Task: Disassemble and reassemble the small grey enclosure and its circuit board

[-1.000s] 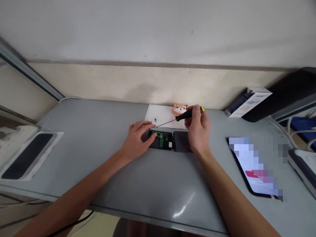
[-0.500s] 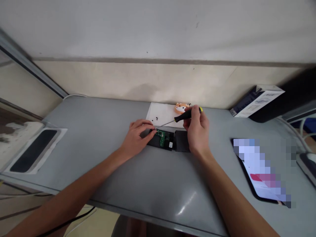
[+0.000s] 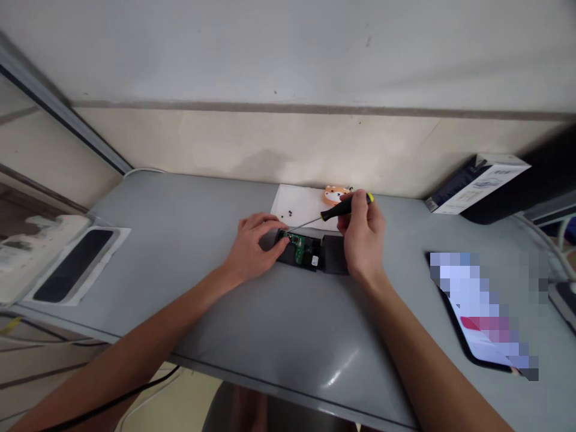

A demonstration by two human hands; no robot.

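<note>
The work seems to be somewhere in its middle: the black casing (image 3: 286,256) lies open at the centre of the frame, with its green circuit board (image 3: 299,253) uncovered, and it is not closed. The right hand (image 3: 363,239) holds the screwdriver (image 3: 338,209), whose tip reaches the casing's upper left corner. There the left hand (image 3: 252,247) keeps thumb and forefinger narrow; whether a small piece is between them, I cannot tell. On the paper (image 3: 303,201), just above the centre, small dark pieces (image 3: 290,213) lie loose, so this part appears unfinished.

By count, I see one screwdriver, one board, one casing and one dark cover (image 3: 333,255) beside it, about three small pieces, one sheet of paper and one orange animal-faced object (image 3: 333,195) at its upper right corner
</note>
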